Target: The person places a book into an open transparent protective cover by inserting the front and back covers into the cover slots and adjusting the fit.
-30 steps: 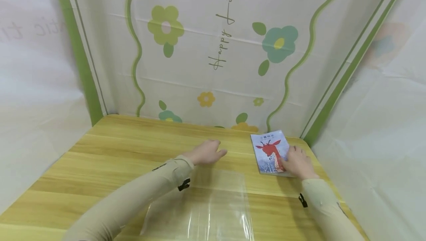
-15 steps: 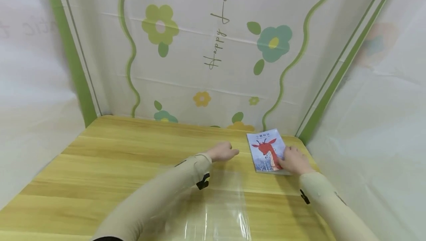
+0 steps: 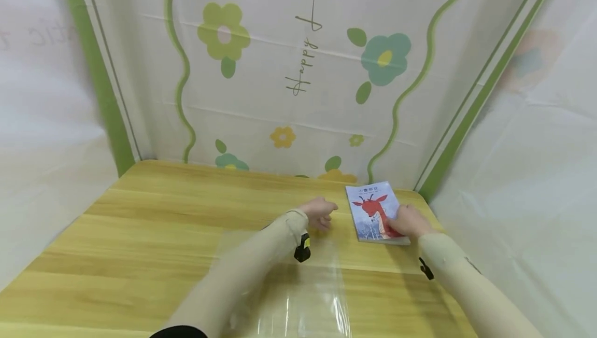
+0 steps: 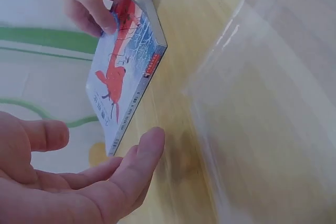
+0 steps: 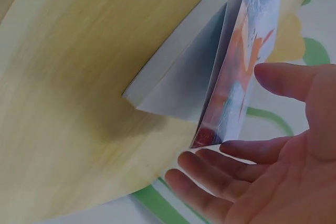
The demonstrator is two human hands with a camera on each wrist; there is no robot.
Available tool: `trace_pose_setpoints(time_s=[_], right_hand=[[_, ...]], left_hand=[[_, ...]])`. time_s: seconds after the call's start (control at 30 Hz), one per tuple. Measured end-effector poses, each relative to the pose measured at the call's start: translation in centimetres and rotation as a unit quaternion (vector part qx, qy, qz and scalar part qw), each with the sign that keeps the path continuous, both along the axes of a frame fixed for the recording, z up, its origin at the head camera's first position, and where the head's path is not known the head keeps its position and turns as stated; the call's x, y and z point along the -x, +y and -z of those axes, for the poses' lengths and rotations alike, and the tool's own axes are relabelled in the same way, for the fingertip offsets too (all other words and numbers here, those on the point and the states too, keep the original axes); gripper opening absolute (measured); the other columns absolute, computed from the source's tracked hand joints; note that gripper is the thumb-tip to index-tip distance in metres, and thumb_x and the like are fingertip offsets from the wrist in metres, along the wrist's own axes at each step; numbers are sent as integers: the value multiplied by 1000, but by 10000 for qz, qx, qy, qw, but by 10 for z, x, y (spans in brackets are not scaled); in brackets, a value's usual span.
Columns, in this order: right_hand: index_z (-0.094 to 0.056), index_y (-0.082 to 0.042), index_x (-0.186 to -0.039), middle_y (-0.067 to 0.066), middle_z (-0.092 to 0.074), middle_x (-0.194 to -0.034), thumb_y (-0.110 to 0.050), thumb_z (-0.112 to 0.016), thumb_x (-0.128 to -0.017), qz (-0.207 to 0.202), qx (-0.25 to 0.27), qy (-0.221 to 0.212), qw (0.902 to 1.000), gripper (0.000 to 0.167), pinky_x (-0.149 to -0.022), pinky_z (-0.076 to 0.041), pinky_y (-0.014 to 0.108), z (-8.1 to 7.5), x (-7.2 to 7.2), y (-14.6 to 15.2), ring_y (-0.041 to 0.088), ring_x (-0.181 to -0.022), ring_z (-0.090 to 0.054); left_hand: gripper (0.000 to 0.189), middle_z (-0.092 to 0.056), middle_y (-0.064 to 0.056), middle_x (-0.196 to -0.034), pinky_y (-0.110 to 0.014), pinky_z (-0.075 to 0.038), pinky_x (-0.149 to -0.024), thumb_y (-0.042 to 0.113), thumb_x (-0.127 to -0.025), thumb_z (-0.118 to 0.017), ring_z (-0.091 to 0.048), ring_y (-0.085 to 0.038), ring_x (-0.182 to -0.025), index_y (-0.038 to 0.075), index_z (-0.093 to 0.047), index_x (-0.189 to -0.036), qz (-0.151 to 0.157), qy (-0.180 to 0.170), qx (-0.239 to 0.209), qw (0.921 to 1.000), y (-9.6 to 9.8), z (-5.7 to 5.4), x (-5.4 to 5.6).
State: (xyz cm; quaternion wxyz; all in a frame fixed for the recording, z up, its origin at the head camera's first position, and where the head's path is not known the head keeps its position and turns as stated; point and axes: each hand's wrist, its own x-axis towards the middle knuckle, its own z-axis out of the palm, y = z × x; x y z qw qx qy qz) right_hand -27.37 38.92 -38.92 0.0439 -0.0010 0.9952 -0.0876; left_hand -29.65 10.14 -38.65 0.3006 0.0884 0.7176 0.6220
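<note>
A thin picture book [image 3: 370, 212] with a red deer on its pale blue cover lies toward the table's back right. At its right edge my right hand [image 3: 410, 221] holds the front cover; in the right wrist view its thumb is on the cover [image 5: 239, 77] and its fingers are at the edge. That cover stands lifted off the white pages [image 5: 173, 90] there. My left hand [image 3: 319, 212] hovers just left of the book, apart from it. In the left wrist view, its thumb and fingers [image 4: 149, 148] are spread near the spine [image 4: 134, 100], holding nothing.
A clear plastic sheet [image 3: 322, 296] lies on the wooden table [image 3: 154, 213], partly beneath my left forearm. White flowered curtain cloth [image 3: 261, 84] hangs behind the table's back edge, with more cloth on both sides.
My left hand has moved right toward the book, and its fingers have spread. My right hand has stayed at the book's right edge, where its fingers now show less above the cover.
</note>
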Motion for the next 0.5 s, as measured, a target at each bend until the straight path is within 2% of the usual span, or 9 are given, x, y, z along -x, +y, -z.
trace_pose_setpoints(time_s=[0.1,0.23,0.37,0.5], right_hand=[[-57,1,-75,12,-53,-72,-23,-63,-90,-32,279,11,9996,29,-61,-45,37,2,4,7,24,-66,-50],[-48,-9,-64,4,-47,-62,-21,-62,-90,142,862,-87,9961,31,-53,-39,29,5,8,16,16,-55,-44],[-41,-14,-59,0,-43,-57,-18,-60,-89,624,1575,-298,9851,35,-47,-36,24,8,10,21,12,-51,-40],[-39,-15,-58,0,-43,-56,-15,-59,-87,908,1789,-334,9791,36,-42,-36,21,12,13,22,11,-49,-41]], left_hand=[[67,-47,-34,-128,-49,-50,-95,14,-101,-48,-57,-41,-107,-9,-11,-152,-82,-276,-73,9996,7,2,4],[63,-47,-32,-127,-47,-50,-94,15,-101,-48,-56,-33,-96,-11,-18,-150,-99,-642,-186,9977,15,5,9],[59,-44,-38,-132,-50,-48,-97,14,-101,-48,-56,-43,-110,-17,-25,-145,-187,-939,-474,9943,24,12,11],[57,-45,-40,-131,-50,-48,-97,14,-100,-50,-51,-49,-118,-22,-30,-139,-264,-1097,-600,9918,32,18,10]])
